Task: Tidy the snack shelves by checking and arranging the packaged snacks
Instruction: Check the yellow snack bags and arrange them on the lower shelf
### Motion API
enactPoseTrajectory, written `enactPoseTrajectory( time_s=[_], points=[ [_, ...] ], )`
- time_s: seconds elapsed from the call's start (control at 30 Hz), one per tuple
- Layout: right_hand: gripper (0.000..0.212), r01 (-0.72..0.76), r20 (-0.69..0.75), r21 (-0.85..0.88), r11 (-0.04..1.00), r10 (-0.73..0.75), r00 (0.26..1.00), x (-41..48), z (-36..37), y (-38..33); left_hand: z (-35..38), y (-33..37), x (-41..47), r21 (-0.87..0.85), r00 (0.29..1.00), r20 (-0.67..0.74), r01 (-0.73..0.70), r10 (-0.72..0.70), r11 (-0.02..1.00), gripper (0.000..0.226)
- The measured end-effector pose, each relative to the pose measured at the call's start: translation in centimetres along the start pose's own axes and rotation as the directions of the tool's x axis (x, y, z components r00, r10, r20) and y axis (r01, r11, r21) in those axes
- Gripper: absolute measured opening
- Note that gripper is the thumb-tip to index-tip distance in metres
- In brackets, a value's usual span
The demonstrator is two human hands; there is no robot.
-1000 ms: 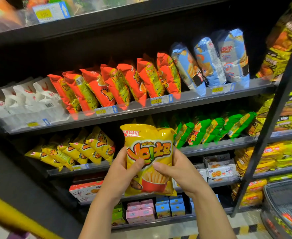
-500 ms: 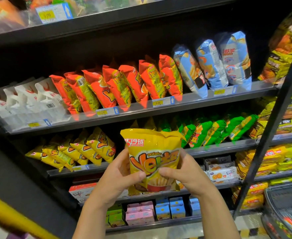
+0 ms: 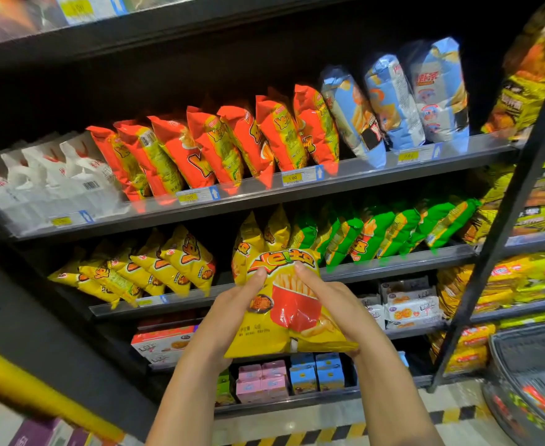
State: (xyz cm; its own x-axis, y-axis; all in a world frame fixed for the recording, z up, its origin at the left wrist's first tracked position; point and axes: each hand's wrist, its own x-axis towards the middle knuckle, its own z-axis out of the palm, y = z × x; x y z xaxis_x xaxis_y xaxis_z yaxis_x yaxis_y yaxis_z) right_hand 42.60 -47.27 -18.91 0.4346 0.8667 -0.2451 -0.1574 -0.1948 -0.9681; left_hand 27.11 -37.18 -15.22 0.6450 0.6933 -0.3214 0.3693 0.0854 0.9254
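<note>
- Yellow chip bag (image 3: 284, 317), top tilted toward the shelf edge (image 3: 393, 264), is held before the matching yellow bags (image 3: 248, 239), beside the green bags (image 3: 374, 233).
- Left grip (image 3: 232, 304) holds its left side, thumb on the front.
- Right grip (image 3: 338, 304) holds its right side likewise.

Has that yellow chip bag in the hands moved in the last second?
Yes. The yellow chip bag has tipped from upright. Its top now leans in toward the shelf behind it, and its bottom swings out toward the camera.
</note>
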Motion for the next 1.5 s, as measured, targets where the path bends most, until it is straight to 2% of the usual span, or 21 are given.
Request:
enactPoseTrajectory(
  time_s=[0.1,0.2,0.23,0.33,0.4,0.47,0.57,0.6,0.67,0.73,0.8,0.83,0.9,0.97,1.07,1.13,1.27,1.4,1.5],
  points=[
    [0.056,-0.036,0.005,-0.092,0.995,0.037,0.999,0.1,-0.2,0.0,-0.5,-0.4,0.9,-0.016,0.993,-0.079,0.085,-0.086,0.996,0.064],
    [0.040,-0.050,0.056,-0.040,0.998,0.052,0.997,0.2,-0.2,0.0,-0.5,-0.2,0.4,0.023,0.993,-0.078,0.095,-0.093,0.995,0.089],
    [0.037,-0.059,0.071,-0.001,0.998,0.059,0.996,0.1,0.1,-0.1,-0.5,-0.2,0.0,0.018,0.993,-0.081,0.085,-0.083,0.996,0.082],
    [0.041,-0.123,0.132,0.198,0.972,0.098,0.986,0.1,0.5,0.5,-0.3,-0.6,-0.5,-0.034,0.996,-0.083,-0.038,0.035,0.999,0.023],
    [0.055,-0.165,0.148,0.329,0.930,0.121,0.981,-0.3,1.2,0.5,-0.1,-0.9,-1.0,-0.053,0.991,-0.090,-0.104,0.099,0.993,0.012],
    [0.057,-0.167,0.149,0.410,0.897,0.114,0.982,-0.4,1.5,0.7,0.3,-0.6,-1.3,-0.081,0.986,-0.110,-0.131,0.122,0.988,0.027],
    [0.051,-0.123,0.135,0.448,0.885,0.070,0.988,-0.3,1.3,1.4,0.2,-0.6,-1.4,-0.103,0.983,-0.144,-0.132,0.116,0.986,0.039],
    [0.050,-0.112,0.130,0.461,0.880,0.058,0.990,-0.3,1.2,1.6,0.2,-0.6,-1.4,-0.098,0.980,-0.169,-0.125,0.107,0.987,0.050],
    [0.046,-0.062,0.099,0.478,0.876,0.016,0.995,0.0,1.2,2.0,-0.1,-0.9,-1.3,0.026,0.949,-0.276,-0.151,0.152,0.988,0.069],
    [0.042,0.010,0.035,0.475,0.880,-0.030,0.999,0.3,1.1,2.5,-0.4,-1.1,-1.2,0.124,0.896,-0.367,-0.220,0.250,0.968,0.062],
    [0.042,0.086,-0.034,0.441,0.894,-0.079,0.996,0.6,1.3,2.7,-0.3,-0.9,-1.3,0.131,0.881,-0.352,-0.287,0.315,0.949,0.040],
    [0.046,0.123,-0.072,0.413,0.903,-0.103,0.992,0.8,1.4,2.8,0.0,-0.8,-1.3,0.133,0.894,-0.308,-0.298,0.325,0.945,0.036],
    [0.054,0.175,-0.119,0.342,0.923,-0.142,0.983,1.0,1.7,3.0,0.5,-0.6,-1.4,0.172,0.928,-0.192,-0.290,0.320,0.942,0.045],
    [0.053,0.213,-0.156,0.250,0.945,-0.178,0.972,1.3,2.0,3.1,1.0,-0.6,-1.4,0.196,0.957,-0.102,-0.247,0.271,0.949,0.060],
    [0.047,0.224,-0.153,0.158,0.962,-0.200,0.968,1.4,2.3,3.0,1.5,-0.9,-1.3,0.187,0.980,-0.060,-0.175,0.190,0.967,0.097],
    [0.045,0.226,-0.092,0.129,0.966,-0.216,0.972,1.4,2.3,2.9,1.6,-1.2,-0.9,0.191,0.980,-0.082,-0.163,0.181,0.968,0.103],
    [0.028,0.239,-0.081,0.071,0.968,-0.233,0.969,1.0,2.0,2.6,1.5,-1.3,-1.0,0.148,0.956,-0.215,-0.171,0.201,0.974,0.088],
    [0.026,0.305,-0.127,0.087,0.948,-0.293,0.948,0.9,1.6,2.7,1.0,-1.3,-1.2,0.002,0.954,-0.251,-0.167,0.162,0.986,0.065],
    [0.029,0.330,-0.181,0.172,0.928,-0.299,0.937,1.0,1.5,2.7,0.7,-1.5,-1.3,-0.177,0.971,-0.216,-0.140,0.100,0.974,0.062]
  ],
)
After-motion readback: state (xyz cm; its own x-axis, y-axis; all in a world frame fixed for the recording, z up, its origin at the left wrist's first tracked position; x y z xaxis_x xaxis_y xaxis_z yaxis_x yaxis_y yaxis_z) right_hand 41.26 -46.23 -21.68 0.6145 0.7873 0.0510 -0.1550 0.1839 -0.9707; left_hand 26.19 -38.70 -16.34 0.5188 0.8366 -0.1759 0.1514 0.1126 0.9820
